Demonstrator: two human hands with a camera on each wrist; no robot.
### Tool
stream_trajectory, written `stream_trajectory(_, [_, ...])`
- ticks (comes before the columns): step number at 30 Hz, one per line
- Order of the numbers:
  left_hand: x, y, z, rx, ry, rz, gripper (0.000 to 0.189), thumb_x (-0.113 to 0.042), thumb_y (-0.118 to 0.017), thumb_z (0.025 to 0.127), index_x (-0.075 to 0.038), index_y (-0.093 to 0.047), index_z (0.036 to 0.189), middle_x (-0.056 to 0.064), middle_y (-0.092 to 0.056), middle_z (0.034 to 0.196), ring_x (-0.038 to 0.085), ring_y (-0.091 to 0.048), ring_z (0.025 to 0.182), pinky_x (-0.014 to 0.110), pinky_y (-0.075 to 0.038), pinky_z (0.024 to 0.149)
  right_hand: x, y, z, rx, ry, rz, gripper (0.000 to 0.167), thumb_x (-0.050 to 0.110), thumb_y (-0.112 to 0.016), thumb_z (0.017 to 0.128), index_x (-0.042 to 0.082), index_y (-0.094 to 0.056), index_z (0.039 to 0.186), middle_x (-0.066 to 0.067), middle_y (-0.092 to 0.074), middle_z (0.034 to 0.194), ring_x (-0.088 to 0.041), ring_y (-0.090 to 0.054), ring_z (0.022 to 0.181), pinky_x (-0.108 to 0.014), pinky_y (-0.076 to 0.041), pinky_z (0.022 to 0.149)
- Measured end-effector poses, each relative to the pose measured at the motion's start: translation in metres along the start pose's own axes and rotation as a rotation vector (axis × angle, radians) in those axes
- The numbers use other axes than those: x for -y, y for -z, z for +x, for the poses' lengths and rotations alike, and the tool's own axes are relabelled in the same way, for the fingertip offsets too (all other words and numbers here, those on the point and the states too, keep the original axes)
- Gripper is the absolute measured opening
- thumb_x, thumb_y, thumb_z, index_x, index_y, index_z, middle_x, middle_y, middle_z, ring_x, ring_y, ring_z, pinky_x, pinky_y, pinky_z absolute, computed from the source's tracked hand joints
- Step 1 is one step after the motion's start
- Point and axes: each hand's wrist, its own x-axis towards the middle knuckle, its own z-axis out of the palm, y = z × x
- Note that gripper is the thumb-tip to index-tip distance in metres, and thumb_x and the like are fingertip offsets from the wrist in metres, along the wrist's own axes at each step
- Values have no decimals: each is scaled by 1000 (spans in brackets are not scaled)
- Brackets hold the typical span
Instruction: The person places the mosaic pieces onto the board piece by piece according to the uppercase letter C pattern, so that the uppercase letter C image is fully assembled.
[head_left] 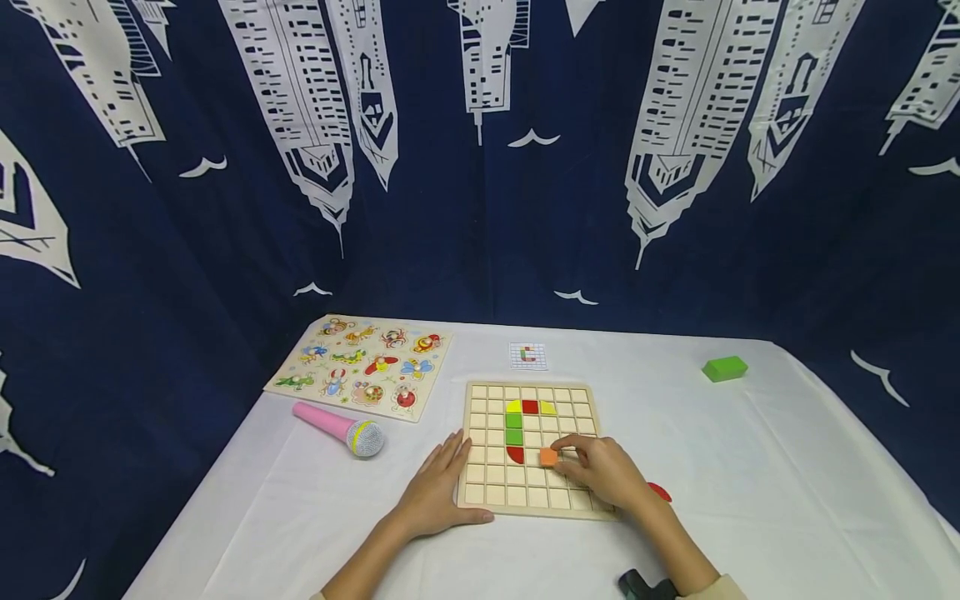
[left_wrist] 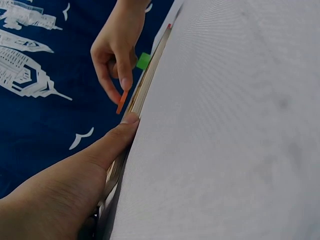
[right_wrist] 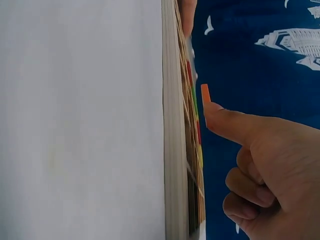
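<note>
A wooden grid board [head_left: 540, 512] lies on the white table. Yellow, red and green tiles sit in its cells, among them a red square [head_left: 530, 407], a green square [head_left: 513, 437] and a red rounded piece [head_left: 515, 455]. My left hand [head_left: 435, 492] rests against the board's left side with fingers extended, its thumb by the near left corner. Between thumb and fingertips my right hand [head_left: 606, 471] pinches an orange square tile [head_left: 548, 457] above the grid's lower middle. The right wrist view shows the orange tile [right_wrist: 205, 93] raised off the board, the other fingers curled.
Behind the board lies a small pattern card [head_left: 528, 357]. To the left are an insect picture board [head_left: 360, 367] and a pink toy microphone [head_left: 330, 422]. A green block [head_left: 724, 368] sits far right; a red piece [head_left: 660, 492] lies beside my right forearm, a black object [head_left: 647, 586] at the near edge.
</note>
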Motion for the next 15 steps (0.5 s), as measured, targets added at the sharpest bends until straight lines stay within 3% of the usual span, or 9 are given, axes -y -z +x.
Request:
stream_trajectory(9, [0, 0, 0, 0, -4, -8, 114, -73, -62, 65, -4, -22, 146, 9, -12, 153, 24, -10, 139, 40, -12, 113, 8, -12, 9, -10, 21, -95, 24, 25, -73, 80, 15, -70, 101, 14, -32, 46, 0, -24, 44, -18, -23, 40])
stream_trajectory(15, [0, 0, 1, -3, -4, -3, 114, -73, -62, 65, -4, -23, 146, 10, -13, 153, 24, -11, 139, 40, -13, 113, 7, -14, 12, -12, 38, -84, 25, 26, -72, 80, 15, -70, 102, 14, -33, 47, 1, -25, 44, -18, -24, 40])
